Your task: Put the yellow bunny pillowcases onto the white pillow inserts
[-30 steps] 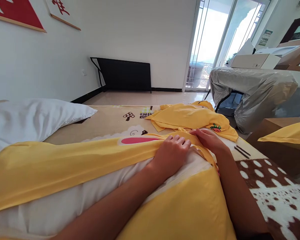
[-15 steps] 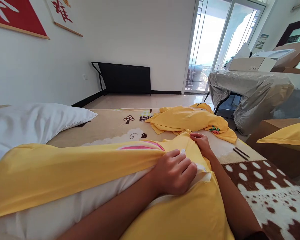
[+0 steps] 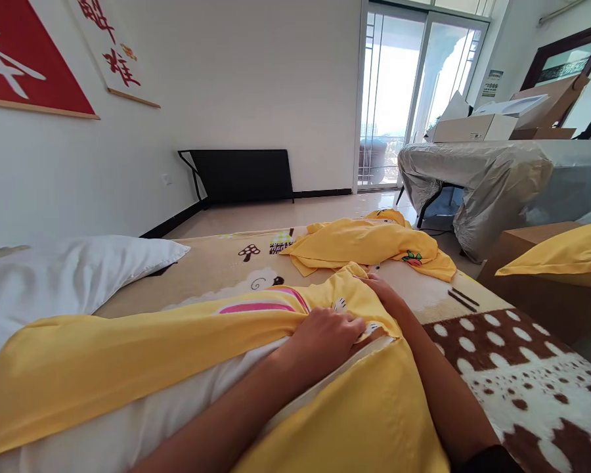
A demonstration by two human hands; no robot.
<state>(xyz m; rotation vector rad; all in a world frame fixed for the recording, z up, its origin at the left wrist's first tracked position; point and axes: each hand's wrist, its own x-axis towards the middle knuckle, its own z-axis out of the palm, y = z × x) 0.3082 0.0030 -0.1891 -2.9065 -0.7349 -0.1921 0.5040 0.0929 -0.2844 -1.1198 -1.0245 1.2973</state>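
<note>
**Both hands close on a yellow cover that stretches across the bed**

The yellow cover [image 3: 128,348] lies over a white insert [image 3: 177,401] in the near part of the bed [image 3: 211,286]. Its long axis runs crosswise, from the left edge of the view to right of centre, with the right end farther from the person. The opening follows roughly the same line, and the insert shows between the upper and lower yellow layers. A bunched fold at the right end points away from the person, and a pink-striped print [image 3: 256,307] runs lengthwise just left of the hands.

The left hand [image 3: 325,335] is curled shut on the cover beside the opening. The right hand [image 3: 381,289], just beyond it, pinches the cover's far right edge, its fingertips partly hidden.

A second yellow cloth [image 3: 364,243] lies crumpled beyond the hands, a carrot print [image 3: 412,259] on its right part. A white pillow [image 3: 83,272] rests at the left, its visible corner pointing right. At the right, another yellow piece [image 3: 561,253] lies over a cardboard box [image 3: 526,295].
</note>
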